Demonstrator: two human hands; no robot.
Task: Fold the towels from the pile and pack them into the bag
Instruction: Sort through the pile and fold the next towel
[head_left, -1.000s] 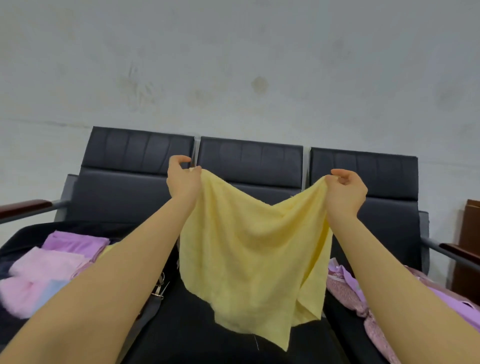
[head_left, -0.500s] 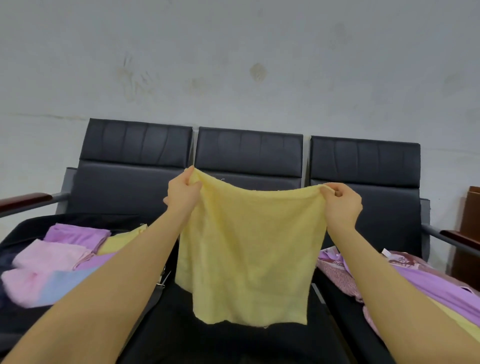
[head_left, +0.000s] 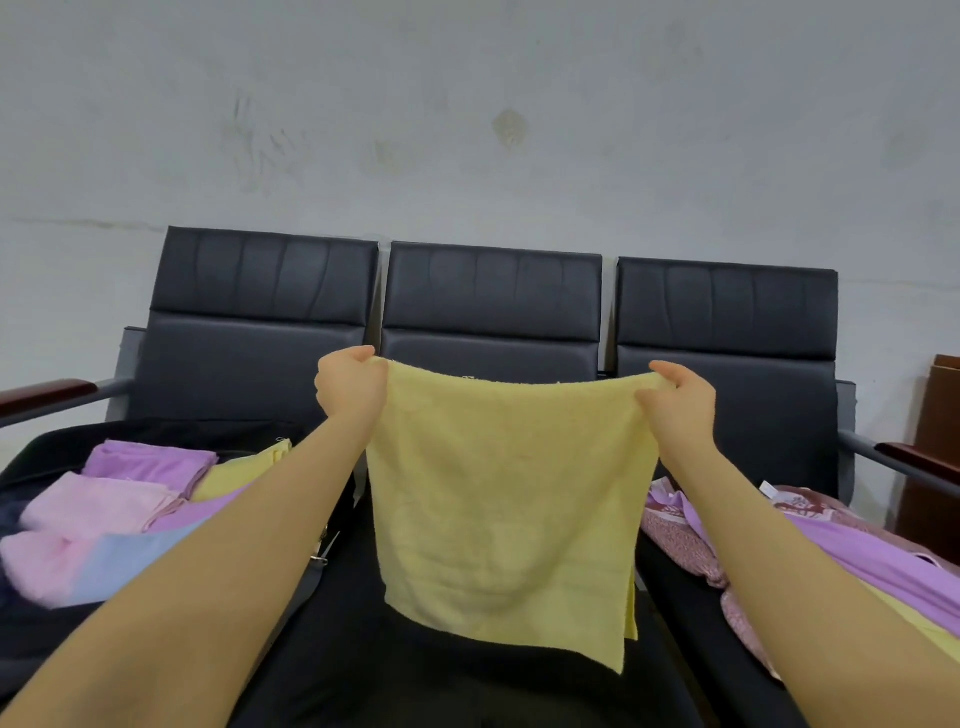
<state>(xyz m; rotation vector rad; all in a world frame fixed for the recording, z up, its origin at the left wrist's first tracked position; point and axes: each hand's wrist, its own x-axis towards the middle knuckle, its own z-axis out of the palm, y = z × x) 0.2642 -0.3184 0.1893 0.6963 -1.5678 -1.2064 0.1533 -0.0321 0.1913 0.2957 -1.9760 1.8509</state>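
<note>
Left hand (head_left: 352, 385) pinches the top left corner of the yellow towel (head_left: 506, 499), fingers curled over the edge; right hand (head_left: 681, 400) pinches the top right corner likewise; the towel hangs flat between them, above the middle seat (head_left: 395, 670). Black bag (head_left: 49, 449) lies open on the left seat, folded towels (head_left: 111, 506) inside; unfolded pile (head_left: 883, 556) rests on the right seat. Bench (head_left: 491, 296) is black, three-backed, with wooden armrests (head_left: 44, 392); wall (head_left: 467, 130) behind is grey and stained. No legible writing visible.
</note>
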